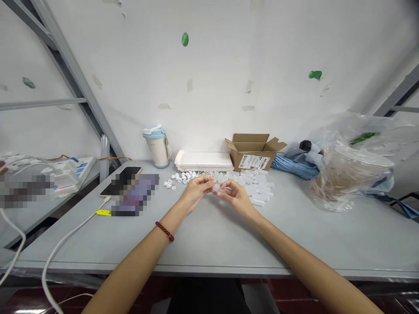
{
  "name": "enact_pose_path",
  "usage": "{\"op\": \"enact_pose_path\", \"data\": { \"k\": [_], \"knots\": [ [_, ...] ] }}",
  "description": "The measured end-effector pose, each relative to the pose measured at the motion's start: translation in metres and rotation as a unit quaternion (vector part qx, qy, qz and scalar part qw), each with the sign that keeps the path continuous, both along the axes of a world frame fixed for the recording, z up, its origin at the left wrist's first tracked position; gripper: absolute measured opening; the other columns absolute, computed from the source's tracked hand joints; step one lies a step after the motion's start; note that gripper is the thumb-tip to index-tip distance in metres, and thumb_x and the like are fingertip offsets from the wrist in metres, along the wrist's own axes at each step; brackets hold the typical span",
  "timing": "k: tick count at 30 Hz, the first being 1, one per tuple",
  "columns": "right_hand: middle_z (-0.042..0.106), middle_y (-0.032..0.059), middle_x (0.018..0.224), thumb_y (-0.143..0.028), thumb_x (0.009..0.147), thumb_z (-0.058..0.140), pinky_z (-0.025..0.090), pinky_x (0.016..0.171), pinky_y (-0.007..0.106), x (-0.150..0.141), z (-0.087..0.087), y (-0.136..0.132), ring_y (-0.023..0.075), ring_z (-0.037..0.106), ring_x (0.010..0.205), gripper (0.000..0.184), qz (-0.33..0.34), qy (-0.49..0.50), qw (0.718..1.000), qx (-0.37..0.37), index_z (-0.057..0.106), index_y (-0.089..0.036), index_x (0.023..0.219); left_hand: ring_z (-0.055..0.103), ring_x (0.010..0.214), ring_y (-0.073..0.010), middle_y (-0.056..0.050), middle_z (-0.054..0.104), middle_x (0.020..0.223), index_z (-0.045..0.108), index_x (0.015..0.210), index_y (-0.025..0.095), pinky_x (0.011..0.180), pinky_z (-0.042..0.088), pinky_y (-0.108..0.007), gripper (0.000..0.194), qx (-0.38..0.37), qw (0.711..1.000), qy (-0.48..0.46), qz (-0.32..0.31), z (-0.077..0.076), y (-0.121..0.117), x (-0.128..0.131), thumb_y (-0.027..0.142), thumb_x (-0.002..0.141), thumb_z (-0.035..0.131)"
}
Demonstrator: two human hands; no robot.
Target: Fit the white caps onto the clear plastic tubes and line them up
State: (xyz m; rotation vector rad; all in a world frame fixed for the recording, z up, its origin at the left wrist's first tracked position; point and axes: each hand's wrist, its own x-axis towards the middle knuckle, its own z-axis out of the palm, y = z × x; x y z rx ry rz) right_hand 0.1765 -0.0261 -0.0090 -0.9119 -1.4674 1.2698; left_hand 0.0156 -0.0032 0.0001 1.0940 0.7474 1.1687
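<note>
Over the desk (pixel 225 244), left hand (pixel 197 190) and right hand (pixel 236 195) pinched a clear piece (pixel 217 187).
I judged it light, slippery, best held by ends.

The plastic tubes (pixel 260 192) were translucent white, the small caps (pixel 188 175) opaque white. The travel tumbler (pixel 157 150) was cream under a pale blue lid (pixel 153 132), the cardboard box (pixel 251 143) brown with a black-on-white label (pixel 254 162), the beaded bracelet (pixel 164 231) dark red, the tabletop (pixel 212 240) grey and the cable tag (pixel 104 213) bright yellow.
</note>
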Motion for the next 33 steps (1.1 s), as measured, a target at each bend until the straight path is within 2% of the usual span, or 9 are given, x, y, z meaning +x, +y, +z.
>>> {"op": "enact_pose_path", "data": {
  "k": [5,12,17,20,23,25,28,31,33],
  "knots": [
    [0.062,-0.0002,0.081,-0.032,0.073,0.065,0.047,0.073,0.033,-0.005,-0.007,-0.001,0.0172,0.063,0.080,0.027,0.002,-0.020,0.997,0.069,0.043,-0.022,0.084,0.053,0.062,-0.0099,0.000,0.060,0.067,0.067,0.071,0.012,0.065,0.043,-0.026,0.023,0.004,0.999,0.046,-0.027,-0.001,-0.002,0.002,0.032,0.065,0.077],
    [0.065,-0.0005,0.080,-0.028,0.074,0.062,0.048,0.073,0.034,-0.006,-0.009,-0.001,0.0176,0.066,0.077,0.033,-0.020,-0.014,0.999,0.041,0.042,-0.023,0.100,0.054,0.061,-0.0113,-0.002,0.063,0.070,0.068,0.076,0.015,0.051,0.037,-0.022,0.026,0.029,0.984,0.174,0.004,0.003,-0.006,0.002,0.039,0.067,0.073],
    [0.068,0.0051,0.086,-0.027,0.076,0.060,0.048,0.078,0.036,-0.005,-0.007,0.000,0.0196,0.065,0.082,0.023,-0.031,-0.049,0.998,0.034,0.055,-0.019,0.097,0.059,0.069,-0.0133,-0.004,0.066,0.079,0.067,0.090,0.015,0.054,0.041,-0.022,0.032,0.019,0.985,0.174,-0.008,0.001,-0.005,0.001,0.035,0.066,0.075],
    [0.068,0.0057,0.090,-0.028,0.077,0.059,0.048,0.080,0.036,-0.005,-0.006,0.001,0.0199,0.065,0.085,0.023,-0.040,-0.067,0.996,0.048,0.058,-0.019,0.098,0.061,0.071,-0.0141,-0.005,0.067,0.085,0.065,0.098,0.016,0.056,0.043,-0.023,0.041,0.009,0.986,0.165,0.012,0.002,-0.005,0.002,0.035,0.064,0.076],
    [0.067,0.0056,0.092,-0.029,0.077,0.059,0.047,0.082,0.035,-0.005,-0.006,0.001,0.0196,0.064,0.088,0.021,-0.053,-0.070,0.995,0.050,0.057,-0.019,0.095,0.061,0.074,-0.0169,-0.006,0.068,0.085,0.066,0.092,0.015,0.056,0.044,-0.025,0.035,0.057,0.974,0.210,0.063,0.003,-0.005,0.003,0.041,0.069,0.070],
    [0.066,0.0048,0.088,-0.029,0.076,0.059,0.047,0.081,0.035,-0.005,-0.006,0.001,0.0195,0.064,0.087,0.019,-0.056,-0.075,0.995,0.040,0.054,-0.019,0.092,0.061,0.078,-0.0188,-0.007,0.068,0.087,0.065,0.090,0.015,0.060,0.046,-0.028,0.029,0.139,0.938,0.288,0.135,0.003,-0.006,0.002,0.040,0.077,0.062],
    [0.066,0.0023,0.080,-0.027,0.074,0.059,0.047,0.075,0.034,-0.005,-0.007,0.002,0.0189,0.064,0.081,0.018,-0.041,-0.073,0.996,0.024,0.050,-0.020,0.088,0.059,0.082,-0.0202,-0.008,0.065,0.087,0.062,0.090,0.015,0.070,0.047,-0.033,0.021,0.334,0.810,0.424,0.228,0.002,-0.008,-0.001,0.030,0.087,0.049],
    [0.065,0.0000,0.074,-0.027,0.073,0.059,0.046,0.072,0.032,-0.005,-0.008,0.003,0.0173,0.064,0.077,0.019,-0.040,-0.045,0.998,0.010,0.047,-0.020,0.086,0.056,0.086,-0.0216,-0.009,0.063,0.088,0.060,0.091,0.015,0.078,0.046,-0.036,0.019,0.490,0.683,0.496,0.219,0.003,-0.011,-0.004,0.018,0.089,0.041],
    [0.064,-0.0014,0.069,-0.027,0.072,0.061,0.045,0.070,0.030,-0.004,-0.008,0.005,0.0162,0.063,0.074,0.019,-0.051,-0.022,0.998,-0.004,0.047,-0.021,0.083,0.055,0.089,-0.0224,-0.010,0.062,0.092,0.059,0.095,0.015,0.080,0.046,-0.037,0.019,0.542,0.641,0.510,0.187,0.004,-0.014,-0.003,0.014,0.088,0.041]
  ]
}}
